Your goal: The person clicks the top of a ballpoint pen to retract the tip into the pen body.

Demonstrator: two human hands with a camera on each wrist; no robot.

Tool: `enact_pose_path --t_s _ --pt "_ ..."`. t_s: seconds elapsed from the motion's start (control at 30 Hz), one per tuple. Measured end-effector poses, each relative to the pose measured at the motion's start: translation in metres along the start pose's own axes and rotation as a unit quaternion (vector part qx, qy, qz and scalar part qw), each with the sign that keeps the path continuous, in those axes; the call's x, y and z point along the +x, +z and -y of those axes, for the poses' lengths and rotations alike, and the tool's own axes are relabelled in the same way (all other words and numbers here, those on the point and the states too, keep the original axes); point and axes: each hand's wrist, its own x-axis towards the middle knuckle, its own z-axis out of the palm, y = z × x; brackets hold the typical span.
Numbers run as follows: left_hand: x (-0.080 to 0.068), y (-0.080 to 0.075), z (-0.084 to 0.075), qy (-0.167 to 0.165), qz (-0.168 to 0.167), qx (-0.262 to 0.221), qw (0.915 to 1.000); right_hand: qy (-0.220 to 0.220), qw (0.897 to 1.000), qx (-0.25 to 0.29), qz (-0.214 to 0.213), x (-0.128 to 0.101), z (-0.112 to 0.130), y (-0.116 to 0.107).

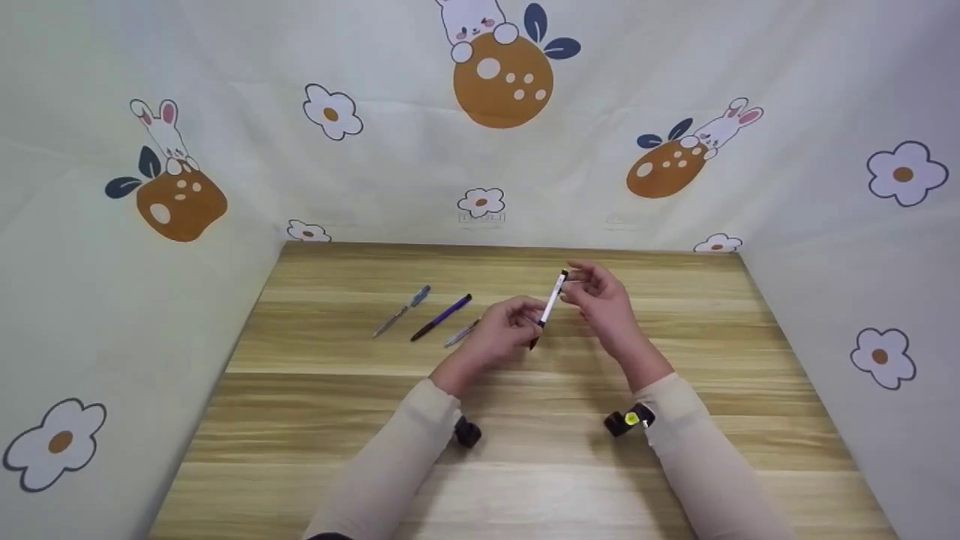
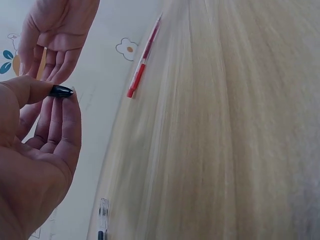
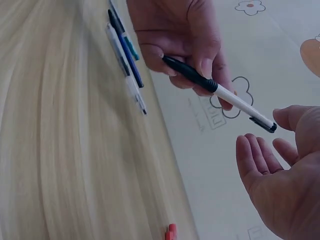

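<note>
A white pen (image 1: 553, 298) with a black grip section and a black clip end is held up over the table, slanting. My left hand (image 1: 504, 330) pinches its black lower part between thumb and fingers, plain in the right wrist view, where the thumb (image 3: 206, 62) lies along the grip. At the clip end is my right hand (image 1: 606, 307), its thumb and fingers spread apart around the tip of the pen (image 3: 272, 126) without closing on it. In the left wrist view only the pen's black end (image 2: 61, 91) shows between the left fingertips.
Left of the hands lie a clear pen with a blue end (image 1: 403, 311), a purple-blue pen (image 1: 442, 316) and a clear pen (image 1: 460, 334) partly covered by the left hand. A red pen (image 2: 144, 60) lies on the wood-grain table (image 1: 300, 405). Printed cloth walls (image 1: 390, 172) enclose it.
</note>
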Motion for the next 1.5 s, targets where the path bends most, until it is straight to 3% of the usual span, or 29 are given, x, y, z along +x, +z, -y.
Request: enact_pose_path --t_s 0.5,1.2,1.5 --pt "-0.002 0.002 0.000 0.004 0.004 -0.061 0.9981 -0.043 0.996 0.071 0.025 0.002 0.010 0.019" --pt "-0.002 0.006 0.002 0.035 -0.021 -0.056 0.9976 -0.070 0.995 0.042 0.050 0.001 0.017 0.025" --pt "-0.002 0.005 0.003 0.026 -0.012 -0.085 0.9960 -0.073 0.995 0.035 0.055 0.002 0.016 0.025"
